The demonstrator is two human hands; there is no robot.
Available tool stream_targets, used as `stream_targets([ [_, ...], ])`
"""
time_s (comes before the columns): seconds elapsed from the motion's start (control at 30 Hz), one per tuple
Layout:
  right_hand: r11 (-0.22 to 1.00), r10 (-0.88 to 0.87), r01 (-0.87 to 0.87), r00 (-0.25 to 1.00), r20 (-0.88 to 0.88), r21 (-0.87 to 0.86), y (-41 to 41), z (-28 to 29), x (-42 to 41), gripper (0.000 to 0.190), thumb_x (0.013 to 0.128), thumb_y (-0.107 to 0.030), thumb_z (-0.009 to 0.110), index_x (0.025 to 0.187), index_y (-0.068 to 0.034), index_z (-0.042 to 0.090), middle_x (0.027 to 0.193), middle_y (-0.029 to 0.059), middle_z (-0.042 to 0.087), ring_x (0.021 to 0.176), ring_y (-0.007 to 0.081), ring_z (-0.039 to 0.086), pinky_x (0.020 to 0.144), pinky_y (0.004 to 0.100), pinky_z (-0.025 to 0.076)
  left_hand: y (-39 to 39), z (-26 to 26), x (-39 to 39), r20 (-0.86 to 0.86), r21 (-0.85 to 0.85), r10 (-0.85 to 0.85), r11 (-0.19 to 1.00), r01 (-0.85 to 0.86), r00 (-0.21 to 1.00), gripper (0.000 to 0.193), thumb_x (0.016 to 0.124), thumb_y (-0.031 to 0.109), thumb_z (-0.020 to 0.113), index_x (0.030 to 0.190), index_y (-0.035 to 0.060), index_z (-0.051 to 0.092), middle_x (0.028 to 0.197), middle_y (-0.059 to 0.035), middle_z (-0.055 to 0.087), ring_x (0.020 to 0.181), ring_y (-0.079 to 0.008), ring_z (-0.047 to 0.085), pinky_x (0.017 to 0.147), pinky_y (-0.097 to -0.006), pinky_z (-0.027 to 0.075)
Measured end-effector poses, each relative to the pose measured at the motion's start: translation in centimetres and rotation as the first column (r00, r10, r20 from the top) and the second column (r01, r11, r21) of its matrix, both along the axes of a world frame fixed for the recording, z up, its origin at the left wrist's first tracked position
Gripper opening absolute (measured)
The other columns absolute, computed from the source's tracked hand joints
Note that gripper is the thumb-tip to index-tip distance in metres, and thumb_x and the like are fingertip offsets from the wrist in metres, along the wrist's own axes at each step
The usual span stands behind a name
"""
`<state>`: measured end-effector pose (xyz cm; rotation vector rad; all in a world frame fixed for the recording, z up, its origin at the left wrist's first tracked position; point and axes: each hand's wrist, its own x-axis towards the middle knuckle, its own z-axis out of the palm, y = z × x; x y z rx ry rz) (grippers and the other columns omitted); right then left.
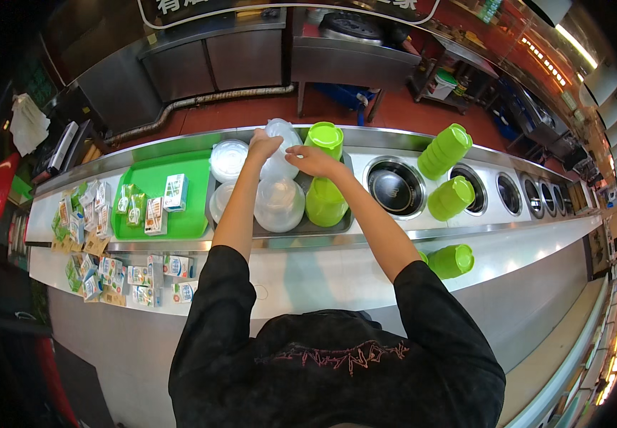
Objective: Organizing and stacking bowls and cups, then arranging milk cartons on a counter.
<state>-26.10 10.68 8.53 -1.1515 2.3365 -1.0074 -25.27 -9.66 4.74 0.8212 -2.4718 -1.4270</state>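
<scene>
A tall stack of translucent plastic bowls [280,167] stands at the far side of a dark tray [248,230]. My left hand [263,144] holds this stack from its left side near the top. On the other side, my right hand [316,161] has its fingertips against or just beside the bowls; its grip is unclear. More bowls are stacked nearer [280,204] and at the far left [229,160], and my left forearm partly hides another stack [221,199]. Lime-green containers stand in stacks at the tray's far right [325,140] and near right [325,203].
Small drink cartons [175,191] sit on a green tray [193,227] to the left, with several more cartons [110,270] on the counter. Round wells [395,187] line the right side beside green container stacks [443,151]. A raised metal edge [383,134] borders the counter's far side.
</scene>
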Motion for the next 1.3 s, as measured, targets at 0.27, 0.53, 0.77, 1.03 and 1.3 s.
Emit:
stream_targets([
  [0.27,0.99,-0.114,0.12,0.99,0.087,-0.076,1.2,-0.1,-2.0,0.053,0.094,-0.042,0.058,0.129,-0.002,0.059,0.128,0.018,0.063,0.118,0.0303,0.06,0.101,0.0357,0.045,-2.1,-0.3,1.9,-0.265,0.323,0.025,0.944,0.064,0.964,0.047,0.07,0.022,0.075,0.105,-0.0053,0.061,0.084,-0.0137,0.067,0.069,-0.0247,0.067,0.057,-0.0368,0.054],
  [0.53,0.994,-0.088,0.088,0.996,-0.007,0.06,0.5,-0.1,-1.4,0.062,0.09,-0.046,0.06,0.134,-0.002,0.055,0.133,0.0216,0.058,0.124,0.034,0.056,0.105,0.0382,0.043,0.7,-0.9,3.0,0.003,-0.329,0.062,0.942,-0.058,0.998,0.081,0.072,0.036,0.08,0.13,-0.0061,0.043,0.133,-0.0308,0.049,0.125,-0.0425,0.049,0.102,-0.0453,0.045],
  [0.77,0.984,-0.029,0.056,0.987,-0.156,0.167,0.2,0.6,-1.0,0.069,0.084,-0.045,0.065,0.136,-0.001,0.052,0.132,0.025,0.057,0.123,0.0367,0.055,0.105,0.039,0.043,-0.6,0.1,3.8,0.072,-0.362,0.057,0.932,-0.027,0.996,0.063,0.079,0.033,0.068,0.125,-0.0061,0.049,0.125,-0.0301,0.056,0.119,-0.0422,0.055,0.099,-0.0462,0.046],
  [1.03,0.984,-0.001,0.038,0.979,-0.206,0.174,-1.3,0.9,-0.4,0.07,0.082,-0.043,0.069,0.136,-0.001,0.052,0.133,0.0242,0.057,0.124,0.0367,0.055,0.106,0.0392,0.042,-2.2,-1.3,4.2,0.0,-0.091,-0.004,0.996,0.003,1.0,0.06,0.08,0.03,0.062,0.125,-0.0087,0.054,0.122,-0.0341,0.058,0.117,-0.0444,0.056,0.1,-0.0436,0.046],
  [1.3,0.969,-0.038,0.107,0.957,-0.289,0.224,-1.1,0.3,-0.5,0.065,0.081,-0.04,0.066,0.131,0.0,0.055,0.125,0.0231,0.062,0.116,0.0375,0.06,0.099,0.0439,0.047,-1.0,0.9,6.0,-0.174,-0.172,-0.042,0.985,0.011,0.984,0.068,0.082,0.031,0.059,0.134,-0.0105,0.048,0.132,-0.0326,0.054,0.126,-0.0409,0.052,0.107,-0.0402,0.04],
])
